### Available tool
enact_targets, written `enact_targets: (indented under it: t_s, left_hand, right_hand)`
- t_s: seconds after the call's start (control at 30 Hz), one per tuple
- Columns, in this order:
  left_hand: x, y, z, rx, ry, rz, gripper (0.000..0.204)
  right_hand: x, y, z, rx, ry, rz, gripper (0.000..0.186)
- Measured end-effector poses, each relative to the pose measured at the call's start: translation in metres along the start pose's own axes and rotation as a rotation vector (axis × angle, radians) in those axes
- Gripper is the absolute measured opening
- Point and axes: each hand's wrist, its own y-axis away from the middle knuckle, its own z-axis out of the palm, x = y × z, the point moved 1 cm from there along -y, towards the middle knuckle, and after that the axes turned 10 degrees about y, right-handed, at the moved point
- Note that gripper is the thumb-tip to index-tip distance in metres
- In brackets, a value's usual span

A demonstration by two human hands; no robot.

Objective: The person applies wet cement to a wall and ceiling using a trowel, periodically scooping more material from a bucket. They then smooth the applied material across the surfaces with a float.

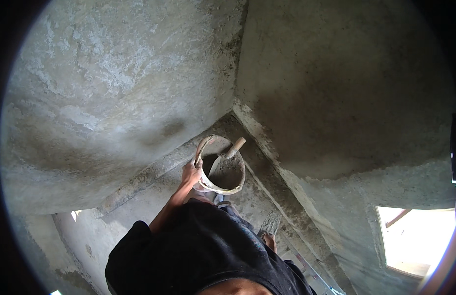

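My left hand (191, 173) is closed on the left rim of a round, mortar-crusted bucket (243, 173), tilted so that its inside shows. Inside the bucket lies a trowel (237, 147), its wooden handle leaning out over the far right rim. Grey mortar coats the bucket's inner wall. My right hand (270, 241) is low beside my right side, partly hidden by my dark shirt. It seems closed on a flat mortar-covered tool (271, 222), whose handle I cannot make out.
Two rough plastered walls, left (115, 88) and right (336, 98), meet in a corner ahead. A low ledge (139, 184) runs along the left wall's base. A bright window opening (417, 238) is at right. A long thin bar (309, 265) lies low at right.
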Motion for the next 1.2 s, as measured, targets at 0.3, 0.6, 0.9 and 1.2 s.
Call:
enact_targets:
  t_s: [0.3,0.6,0.9,1.2]
  left_hand:
    - [-0.001,-0.02,-0.007,0.028,0.044,-0.048,0.045]
    - [-0.041,-0.026,-0.036,0.24,0.173,-0.03,0.041]
    - [-0.036,-0.038,-0.079,0.278,0.206,0.049,0.04]
    - [-0.051,-0.107,-0.086,0.115,0.177,0.285,0.026]
  right_hand:
    - [-0.095,-0.03,0.016,0.441,-0.04,-0.203,0.038]
    - [-0.335,-0.027,0.056,0.204,-0.208,-0.408,0.035]
    - [-0.751,0.084,0.062,0.705,0.192,-1.302,0.04]
    - [-1.044,0.022,-0.019,2.093,0.235,-1.416,0.037]
